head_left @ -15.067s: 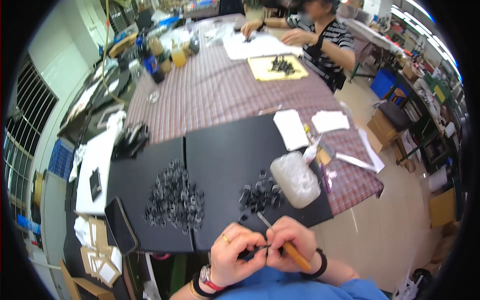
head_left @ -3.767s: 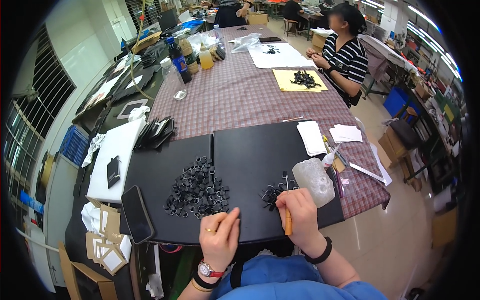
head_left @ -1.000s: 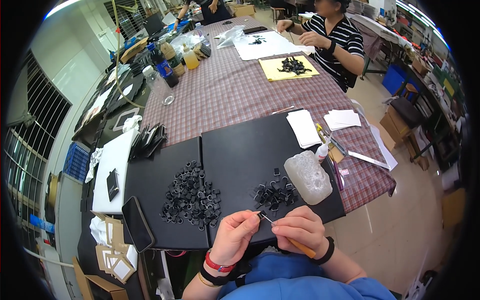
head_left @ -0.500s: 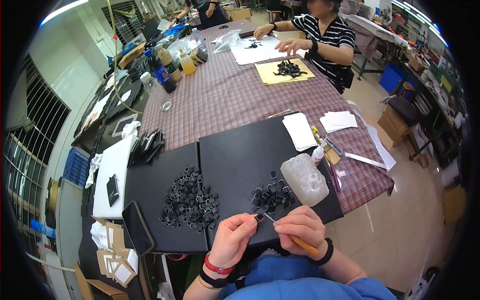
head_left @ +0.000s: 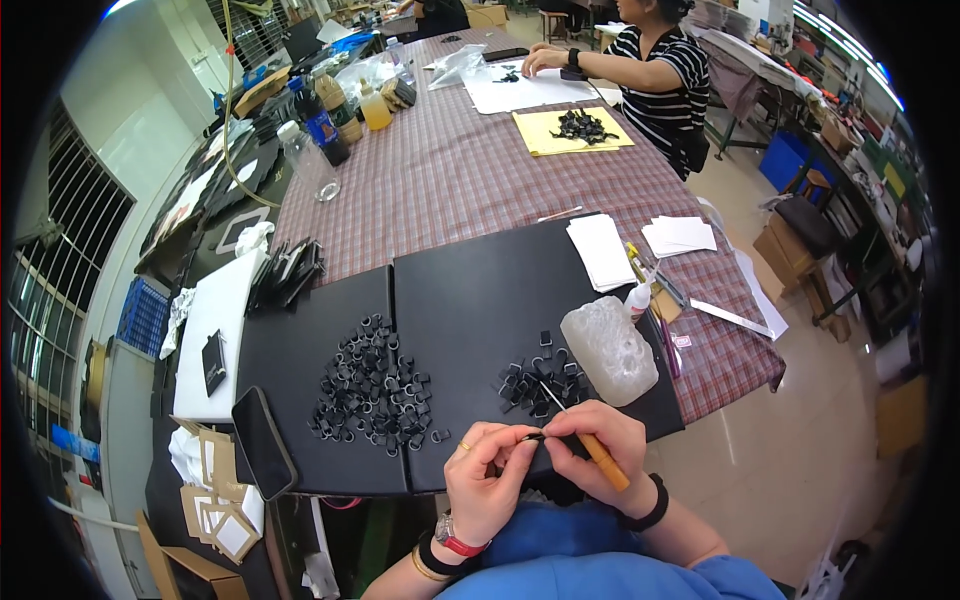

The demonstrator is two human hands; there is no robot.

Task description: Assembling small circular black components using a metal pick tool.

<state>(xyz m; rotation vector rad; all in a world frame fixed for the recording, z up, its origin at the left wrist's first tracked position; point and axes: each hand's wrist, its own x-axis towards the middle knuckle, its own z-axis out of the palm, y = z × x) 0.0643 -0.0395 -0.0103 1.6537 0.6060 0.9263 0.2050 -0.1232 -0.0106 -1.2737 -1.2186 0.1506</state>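
Pinching a small black piece in my left hand, I steady its other side with the fingers of my right hand, which also grips a wooden-handled metal tool. The piece is near the front edge of a black board on the counter. I judge it light, fairly stiff, perhaps slippery; its edges seem the best hold. Similar pieces lie heaped beyond. I can read no writing on the dark bottle's blue label or the pink tag.
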